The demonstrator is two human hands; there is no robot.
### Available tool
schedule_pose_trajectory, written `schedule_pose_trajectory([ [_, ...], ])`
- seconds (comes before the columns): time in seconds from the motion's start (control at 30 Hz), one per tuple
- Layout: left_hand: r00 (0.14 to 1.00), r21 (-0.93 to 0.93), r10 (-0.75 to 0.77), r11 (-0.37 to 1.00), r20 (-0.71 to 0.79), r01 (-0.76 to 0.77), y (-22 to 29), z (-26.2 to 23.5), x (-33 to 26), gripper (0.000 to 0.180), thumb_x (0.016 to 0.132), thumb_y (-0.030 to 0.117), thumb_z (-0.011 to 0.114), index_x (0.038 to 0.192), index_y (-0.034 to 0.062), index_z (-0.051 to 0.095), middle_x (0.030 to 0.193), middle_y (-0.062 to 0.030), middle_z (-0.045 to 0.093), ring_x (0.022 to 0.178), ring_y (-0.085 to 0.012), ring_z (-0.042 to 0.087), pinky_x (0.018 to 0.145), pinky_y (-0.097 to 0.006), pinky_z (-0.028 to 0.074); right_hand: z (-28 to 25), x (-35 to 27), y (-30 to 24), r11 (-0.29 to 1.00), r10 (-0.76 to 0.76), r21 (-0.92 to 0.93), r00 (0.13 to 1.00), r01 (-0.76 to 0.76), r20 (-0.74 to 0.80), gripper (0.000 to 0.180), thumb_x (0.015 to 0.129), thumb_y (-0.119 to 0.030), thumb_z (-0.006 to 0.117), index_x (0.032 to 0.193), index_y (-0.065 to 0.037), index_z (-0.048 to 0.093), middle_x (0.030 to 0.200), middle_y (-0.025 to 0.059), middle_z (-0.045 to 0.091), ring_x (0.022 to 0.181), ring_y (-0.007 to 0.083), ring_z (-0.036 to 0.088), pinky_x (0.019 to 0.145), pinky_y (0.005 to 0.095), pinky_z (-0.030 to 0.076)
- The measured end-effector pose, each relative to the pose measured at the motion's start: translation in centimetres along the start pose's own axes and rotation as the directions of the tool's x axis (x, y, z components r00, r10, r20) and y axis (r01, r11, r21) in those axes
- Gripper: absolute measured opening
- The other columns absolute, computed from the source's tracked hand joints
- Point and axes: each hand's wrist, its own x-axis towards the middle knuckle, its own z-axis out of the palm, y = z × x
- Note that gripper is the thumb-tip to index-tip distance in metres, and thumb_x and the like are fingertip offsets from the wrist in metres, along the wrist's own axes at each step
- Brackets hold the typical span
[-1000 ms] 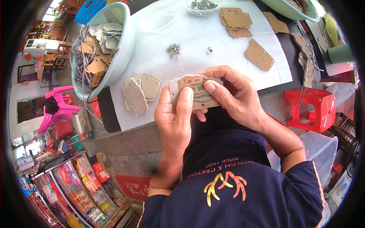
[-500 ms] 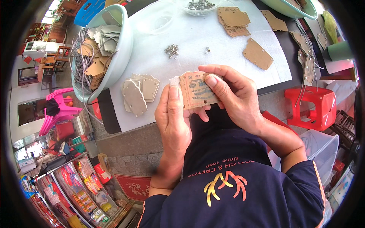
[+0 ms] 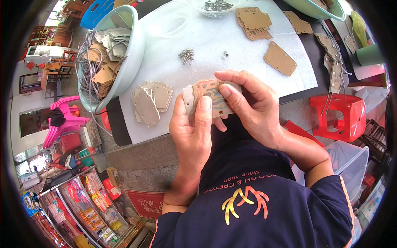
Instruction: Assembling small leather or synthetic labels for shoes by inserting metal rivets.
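Both hands hold a stack of flat pieces over the near edge of the table. On top is a tan printed piece with a wavy edge and small holes. A pale grey piece sticks out from under its left end. My left hand grips that end, thumb on the printed face and fingers behind. My right hand pinches the right end, thumb on the face and index finger along the far edge. Beyond them on the white sheet lie a small pile of shiny metal bits and a few more bits.
Grey pieces lie stacked at left beside a pale green basin of pieces and cords. Tan pieces lie at far right, another tan piece nearer. A clear bowl holds metal bits. A red stool stands right.
My left thumb has moved right onto the printed face. More of the grey piece now shows at the left end. My right hand has shifted only slightly.
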Motion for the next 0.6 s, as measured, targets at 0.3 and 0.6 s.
schedule_pose_trajectory([
  [0.3,1.0,-0.065,0.028,0.997,-0.006,-0.029,-0.3,-0.37,-0.07,0.025,0.101,0.011,0.048,0.119,-0.0055,0.051,0.092,-0.012,0.064,0.07,-0.0136,0.062,0.052,-0.023,0.05,0.24,-0.17,0.09,0.998,-0.067,-0.009,0.998,0.067,0.004,0.022,0.09,-0.008,0.066,0.111,-0.002,0.065,0.079,0.0047,0.059,0.06,0.0068,0.051,0.053,0.0227,0.041],
  [0.6,1.0,-0.054,0.019,0.998,-0.001,-0.019,-0.14,-0.47,-0.12,0.021,0.101,0.012,0.048,0.113,-0.0052,0.052,0.09,-0.0118,0.064,0.069,-0.0137,0.062,0.051,-0.023,0.049,-0.06,-0.15,-0.06,0.995,-0.088,-0.049,0.996,0.089,0.024,0.022,0.09,-0.008,0.066,0.111,-0.004,0.065,0.078,0.005,0.059,0.057,0.0074,0.049,0.051,0.0232,0.04],
])
